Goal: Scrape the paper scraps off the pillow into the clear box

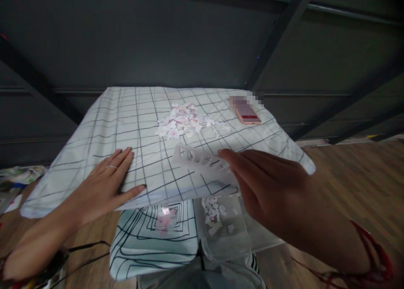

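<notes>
My left hand (109, 184) lies flat on the checked white tablecloth (94, 133), near its front left edge, with fingers stretched and a ring on one of them. Pinched in my right hand (268, 184) is a translucent white plastic strip (205, 163) with a row of cutouts, slightly blurred. The strip is over the front part of the cloth; whether it touches the cloth I cannot tell. Just beyond it spreads a pile of small paper scraps (186, 123), white with some pink. Below the table's front edge, a clear plastic box (229, 242) holds more scraps.
A phone (246, 111) lies at the right rear of the table. Dark panels (173, 41) stand behind it. A pale blue-green padded item (151, 251) with black lines is beside the box, under the front edge. Wooden floor (356, 196) shows at right.
</notes>
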Demonstrator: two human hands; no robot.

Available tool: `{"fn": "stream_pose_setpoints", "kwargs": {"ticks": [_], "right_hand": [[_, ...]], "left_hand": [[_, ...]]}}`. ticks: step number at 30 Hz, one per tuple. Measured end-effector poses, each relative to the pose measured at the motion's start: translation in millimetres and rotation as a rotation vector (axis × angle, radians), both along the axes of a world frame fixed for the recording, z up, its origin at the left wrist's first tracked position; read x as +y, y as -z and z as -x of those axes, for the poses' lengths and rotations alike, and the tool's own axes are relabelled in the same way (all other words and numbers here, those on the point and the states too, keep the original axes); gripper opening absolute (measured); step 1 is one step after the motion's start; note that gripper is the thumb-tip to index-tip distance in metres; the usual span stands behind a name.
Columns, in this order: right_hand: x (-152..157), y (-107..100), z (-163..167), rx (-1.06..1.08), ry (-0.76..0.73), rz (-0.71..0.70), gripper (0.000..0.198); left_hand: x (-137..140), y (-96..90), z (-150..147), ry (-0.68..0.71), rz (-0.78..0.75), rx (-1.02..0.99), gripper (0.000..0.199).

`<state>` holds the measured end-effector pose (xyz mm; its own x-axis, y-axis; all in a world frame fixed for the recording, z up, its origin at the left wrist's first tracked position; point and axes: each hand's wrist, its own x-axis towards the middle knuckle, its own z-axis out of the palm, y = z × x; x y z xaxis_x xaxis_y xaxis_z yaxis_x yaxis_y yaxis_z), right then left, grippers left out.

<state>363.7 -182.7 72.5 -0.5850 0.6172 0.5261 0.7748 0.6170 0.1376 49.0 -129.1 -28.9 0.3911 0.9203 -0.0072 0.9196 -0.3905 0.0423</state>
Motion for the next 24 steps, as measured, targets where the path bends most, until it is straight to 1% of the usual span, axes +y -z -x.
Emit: {"fn": "stream_pose_setpoints", "kwargs": {"ticks": [2,4,6,7,8,9,13,15,17,21,24], "right_hand": [[5,3,-11,-0.032,0.047,-0.010,0.024],[14,6,-26,-0.057,0.113,-0.048,0.024],[28,11,-42,-0.070,0.219,-0.107,0.026],[36,13,-51,-0.067,0.275,-0.150,0.025],[44,14,-60,-0.076,0.327,-0.152,0.025],[52,16,-69,-0.087,0.366,-0.136,0.026],[75,24,-94,-0.146,0.457,-0.152,0.030],[80,30,-102,-0.174,0.468,-0.159,0.033],[81,37,-106,-0.171,0.437,-0.164,0.035],[77,42,-109,-0.116,0.321,-0.148,0.037],[72,38,-109,-0.080,0.301,-0.142,0.036]], "left_hand": [[1,0.7,-2,-0.012,-0.011,-0.011,0.102],[5,1.4,-9,-0.063,-0.039,-0.021,0.093],[10,1.3,-24,-0.141,-0.066,-0.032,0.086],[14,0.9,-35,-0.152,-0.059,-0.040,0.085],[17,0.2,-46,-0.158,-0.057,-0.055,0.087],[21,-0.6,-59,-0.132,-0.052,-0.073,0.088],[31,-2.5,-105,0.045,-0.011,-0.087,0.086],[32,-1.6,-119,0.091,-0.005,-0.068,0.081],[32,0.3,-125,0.106,-0.004,-0.043,0.078],[30,3.9,-123,0.109,-0.040,-0.021,0.080],[30,5.0,-121,0.111,-0.065,-0.028,0.085]]}}
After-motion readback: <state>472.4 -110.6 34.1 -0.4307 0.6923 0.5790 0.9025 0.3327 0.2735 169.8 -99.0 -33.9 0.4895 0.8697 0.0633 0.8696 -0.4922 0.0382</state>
